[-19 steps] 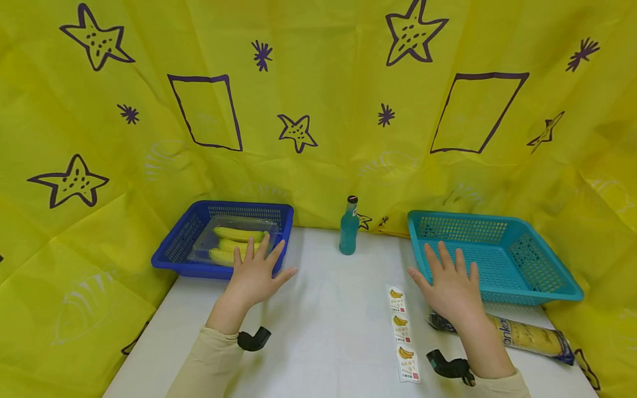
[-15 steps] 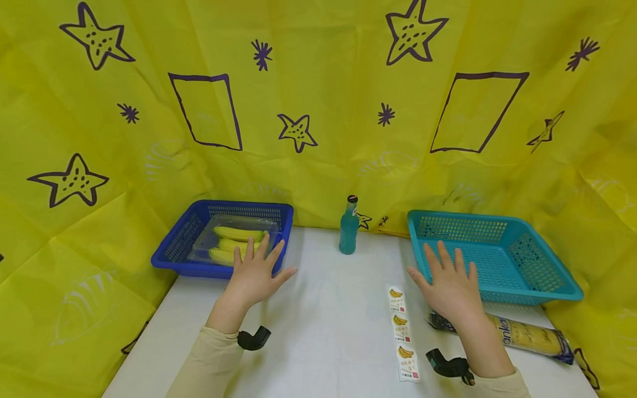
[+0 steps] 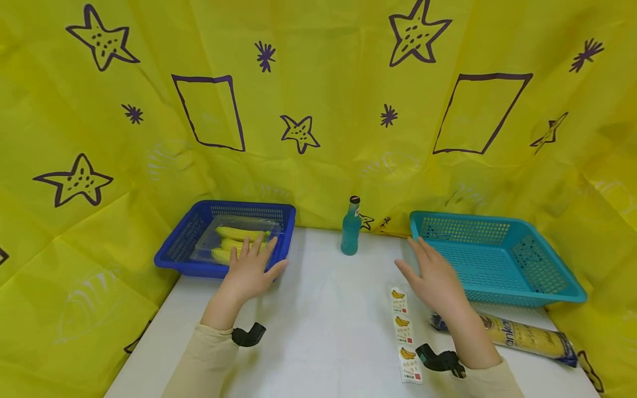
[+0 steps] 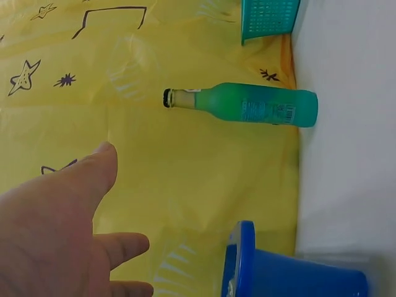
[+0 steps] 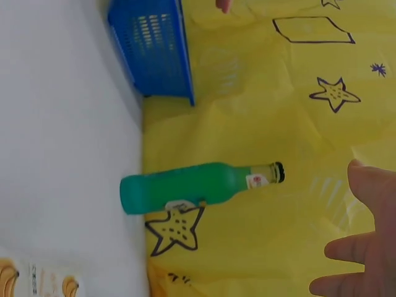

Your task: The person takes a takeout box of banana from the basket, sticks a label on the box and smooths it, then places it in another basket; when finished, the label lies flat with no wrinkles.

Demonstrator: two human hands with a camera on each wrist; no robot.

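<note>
My left hand [image 3: 247,275], fingers spread and holding nothing, hovers at the front of the blue basket [image 3: 199,269]. Inside that basket lies a clear plastic box [image 3: 204,246] with yellow bananas [image 3: 239,233], partly hidden by my fingers. My right hand [image 3: 435,276] is also spread and bare, overlapping the near left corner of the teal basket [image 3: 497,262]. Between the baskets, toward the back, a capped bottle [image 3: 350,231] of blue-green liquid stands upright; both wrist views show it too.
A strip of banana-printed stickers [image 3: 403,329] lies left of my right forearm. Behind that forearm, a long yellow packet [image 3: 532,337] lies in front of the teal basket. A yellow curtain [image 3: 328,177] with starfish drawings hangs behind and beside the white table [image 3: 323,309].
My right hand has shifted left and turned more onto its side, uncovering more of the teal basket. The left hand has moved slightly left. The head view has shifted a little.
</note>
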